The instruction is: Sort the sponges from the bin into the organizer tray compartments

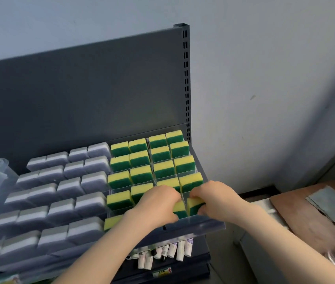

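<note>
head view: left hand (158,203) and right hand (213,198) half cover the gripped sponges (193,204).

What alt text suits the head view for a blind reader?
The right hand grips a yellow-and-green sponge and the left hand grips its neighbour sponge in the near right corner of a clear organizer tray. Grey-and-white sponges fill the rows to the left.

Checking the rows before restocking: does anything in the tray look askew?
Rows look even. Only the left-hand sponge and right-hand sponge, gripped by the left hand and right hand at the front right of the tray, sit tilted, apparently not yet seated. Nothing spilled or damaged shows.
</note>
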A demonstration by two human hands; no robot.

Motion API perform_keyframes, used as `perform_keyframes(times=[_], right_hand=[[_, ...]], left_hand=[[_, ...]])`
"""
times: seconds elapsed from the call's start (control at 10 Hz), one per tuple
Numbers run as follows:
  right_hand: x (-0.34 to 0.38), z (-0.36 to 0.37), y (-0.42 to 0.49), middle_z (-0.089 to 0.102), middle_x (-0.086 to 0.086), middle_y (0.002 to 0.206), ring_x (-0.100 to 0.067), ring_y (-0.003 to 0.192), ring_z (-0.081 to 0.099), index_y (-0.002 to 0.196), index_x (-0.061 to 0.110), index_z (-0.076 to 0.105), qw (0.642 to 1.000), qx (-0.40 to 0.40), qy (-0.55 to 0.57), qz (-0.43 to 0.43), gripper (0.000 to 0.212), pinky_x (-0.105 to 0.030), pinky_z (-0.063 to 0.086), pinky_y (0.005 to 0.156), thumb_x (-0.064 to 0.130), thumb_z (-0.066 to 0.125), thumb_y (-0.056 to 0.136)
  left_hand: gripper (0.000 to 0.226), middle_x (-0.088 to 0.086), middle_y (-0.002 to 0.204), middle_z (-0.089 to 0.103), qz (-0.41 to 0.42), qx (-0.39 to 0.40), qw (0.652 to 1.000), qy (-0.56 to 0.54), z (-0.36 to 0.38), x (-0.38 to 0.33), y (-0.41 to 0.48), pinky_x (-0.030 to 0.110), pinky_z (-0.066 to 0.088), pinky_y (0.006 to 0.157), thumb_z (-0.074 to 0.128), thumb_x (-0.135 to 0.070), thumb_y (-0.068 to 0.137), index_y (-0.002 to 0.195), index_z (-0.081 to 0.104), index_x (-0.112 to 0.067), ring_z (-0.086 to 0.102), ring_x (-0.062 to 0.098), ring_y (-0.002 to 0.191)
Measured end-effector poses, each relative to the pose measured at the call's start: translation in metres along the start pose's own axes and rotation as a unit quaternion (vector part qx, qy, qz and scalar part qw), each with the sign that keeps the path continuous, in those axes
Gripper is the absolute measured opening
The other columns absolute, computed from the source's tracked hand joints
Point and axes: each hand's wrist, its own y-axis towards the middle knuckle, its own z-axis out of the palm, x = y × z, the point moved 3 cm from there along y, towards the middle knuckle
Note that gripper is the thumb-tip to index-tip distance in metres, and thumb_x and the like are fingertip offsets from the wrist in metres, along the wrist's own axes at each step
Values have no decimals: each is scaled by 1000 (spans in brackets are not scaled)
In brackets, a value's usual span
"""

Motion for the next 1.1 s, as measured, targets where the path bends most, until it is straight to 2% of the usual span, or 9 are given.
perform_keyframes(times=[0.1, 0.2, 0.3, 0.4, 0.7, 0.8, 1.0, 1.1], right_hand=[[2, 5, 3, 64, 0, 100, -19, 84, 55, 111, 24, 60, 1000, -6, -23, 1, 28, -25, 44, 68, 16, 55, 84], [1, 10, 2, 64, 1, 102, -20, 90, 59, 113, 25, 58, 1000, -8, -24, -3, 27, -29, 50, 74, 18, 54, 87], [-2, 14, -3, 63, 2, 103, -19, 92, 59, 111, 25, 56, 1000, -13, -26, -8, 24, -29, 50, 76, 19, 54, 87], [-2, 15, -6, 63, 3, 107, -18, 95, 59, 112, 25, 55, 1000, -20, -17, -17, 25, -30, 51, 80, 19, 55, 87], [-7, 7, -10, 64, 8, 109, -14, 95, 59, 123, 33, 54, 998, -39, 31, -43, 45, -30, 53, 79, 34, 65, 79], [-11, 1, -12, 63, 8, 114, -15, 98, 58, 124, 32, 53, 997, -52, 39, -36, 47, -28, 50, 79, 34, 66, 80], [-15, -6, -18, 57, 13, 129, -10, 114, 55, 130, 32, 51, 989, -128, 66, -13, 46, -23, 44, 91, 32, 63, 86], [-8, -10, -17, 63, 13, 121, -8, 109, 58, 123, 28, 59, 973, -195, 125, -4, 36, -19, 43, 88, 26, 63, 87]], left_hand=[[39, 4, 111, 64, 10, -5, 1000, -5, 4, -1, 1, 35, 55, 79, 63, -22, 86, 125, 60, -17, 61, 24, 98], [39, 4, 111, 65, 12, -12, 1000, -11, 7, -2, -1, 33, 53, 78, 62, -23, 88, 127, 58, -17, 61, 24, 99], [41, 4, 113, 64, 11, -20, 999, -31, 8, -2, -5, 29, 46, 73, 62, -26, 89, 129, 56, -18, 60, 23, 100], [39, 2, 109, 64, 2, -30, 999, -45, 7, -4, -9, 28, 46, 71, 64, -27, 88, 126, 58, -18, 60, 21, 96], [70, -4, 133, 56, -21, -33, 996, -76, -6, -7, -16, 36, 51, 91, 72, -42, 79, 141, 43, -26, 54, 18, 116], [69, -6, 137, 54, -37, -54, 994, -89, -11, -6, -23, 36, 50, 93, 70, -44, 81, 142, 42, -28, 53, 16, 119], [52, -15, 134, 55, -81, -145, 976, -141, -8, 10, -48, 29, 49, 94, 62, -43, 88, 138, 47, -34, 53, 4, 117], [42, -20, 126, 59, -123, -201, 954, -187, -6, 31, -66, 21, 48, 89, 61, -40, 89, 131, 53, -37, 55, -3, 108]])
